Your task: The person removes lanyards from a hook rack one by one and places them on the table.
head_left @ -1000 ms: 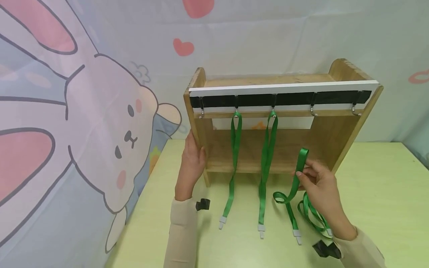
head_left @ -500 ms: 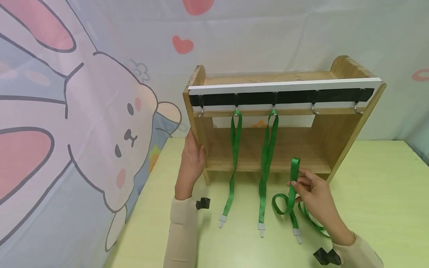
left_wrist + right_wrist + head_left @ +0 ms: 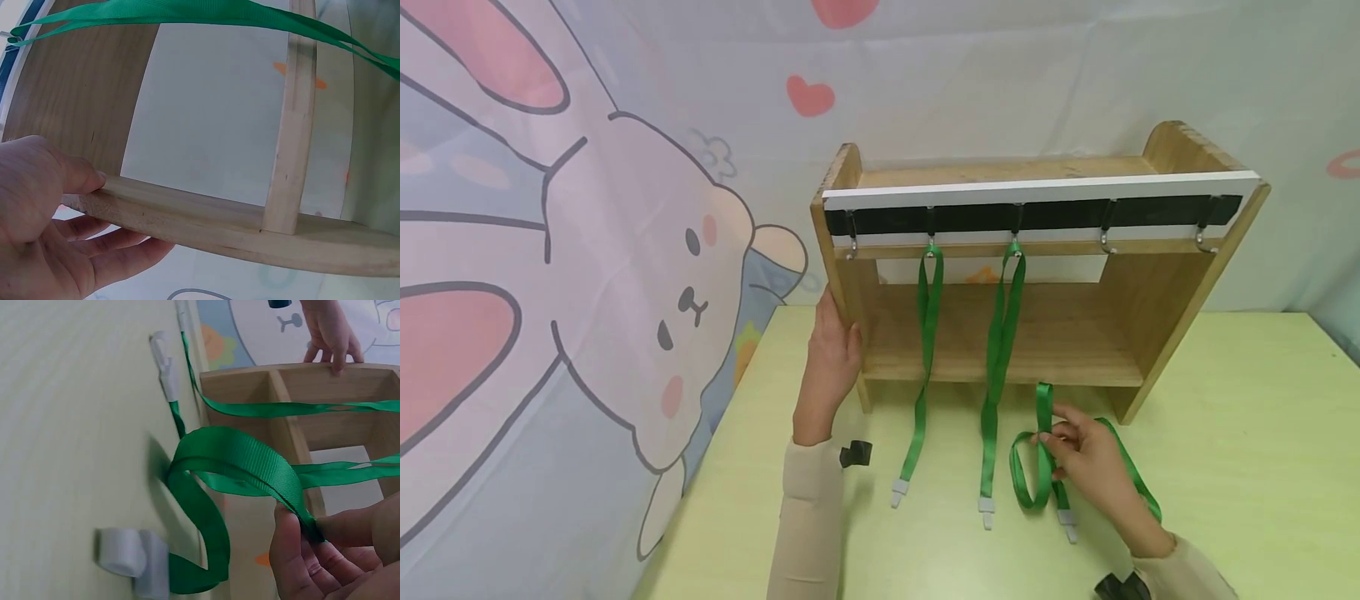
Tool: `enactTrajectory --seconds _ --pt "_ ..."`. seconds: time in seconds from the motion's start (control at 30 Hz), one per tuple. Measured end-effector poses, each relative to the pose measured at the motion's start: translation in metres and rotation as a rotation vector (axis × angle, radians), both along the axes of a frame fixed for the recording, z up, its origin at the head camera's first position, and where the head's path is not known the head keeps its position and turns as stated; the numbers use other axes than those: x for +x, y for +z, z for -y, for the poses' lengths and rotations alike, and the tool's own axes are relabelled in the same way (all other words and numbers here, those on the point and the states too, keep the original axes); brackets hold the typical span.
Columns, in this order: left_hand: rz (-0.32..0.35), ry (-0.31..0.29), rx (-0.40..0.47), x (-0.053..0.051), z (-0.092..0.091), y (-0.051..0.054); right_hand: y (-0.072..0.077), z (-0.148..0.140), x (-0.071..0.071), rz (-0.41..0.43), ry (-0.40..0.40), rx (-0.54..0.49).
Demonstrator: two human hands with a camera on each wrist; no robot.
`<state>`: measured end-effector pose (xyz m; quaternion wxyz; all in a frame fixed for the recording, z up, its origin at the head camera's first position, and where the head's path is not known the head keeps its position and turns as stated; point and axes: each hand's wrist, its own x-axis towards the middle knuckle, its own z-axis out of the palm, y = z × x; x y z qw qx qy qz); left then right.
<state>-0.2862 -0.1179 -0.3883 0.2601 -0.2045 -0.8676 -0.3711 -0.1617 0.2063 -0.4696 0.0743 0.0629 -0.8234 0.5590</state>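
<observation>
Green lanyard point(image 3: 1044, 477) pinched btwn R hand's point(image 3: 1086, 458) thumb & fingers, low in front of wooden rack point(image 3: 1165, 308); its white clip point(image 3: 1067, 521) below. L hand point(image 3: 831, 358) grips rack's L side panel. 2 more lanyards point(image 3: 928, 312) hang from hooks point(image 3: 932, 241) 2 & 3 (from L); 4th lanyard point(image 3: 1130, 463) on table point(image 3: 1247, 400).

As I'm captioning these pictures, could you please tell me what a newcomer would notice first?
Probably the large cartoon animal on the backdrop, at the head view's left. Next, two green lanyards hang from hooks on the wooden rack. In front of the rack, the right hand pinches another green lanyard, while the left hand holds the rack's left side.
</observation>
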Motion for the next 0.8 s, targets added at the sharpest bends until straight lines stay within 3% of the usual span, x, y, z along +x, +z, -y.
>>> enactTrajectory --seconds 0.43,0.8 --pt "-0.02 0.0 -0.008 0.001 0.0 0.001 -0.017 0.001 -0.003 0.084 0.021 0.091" --pt "-0.008 0.001 -0.006 0.002 -0.001 0.001 -0.017 0.003 -0.003 0.159 0.021 0.167"
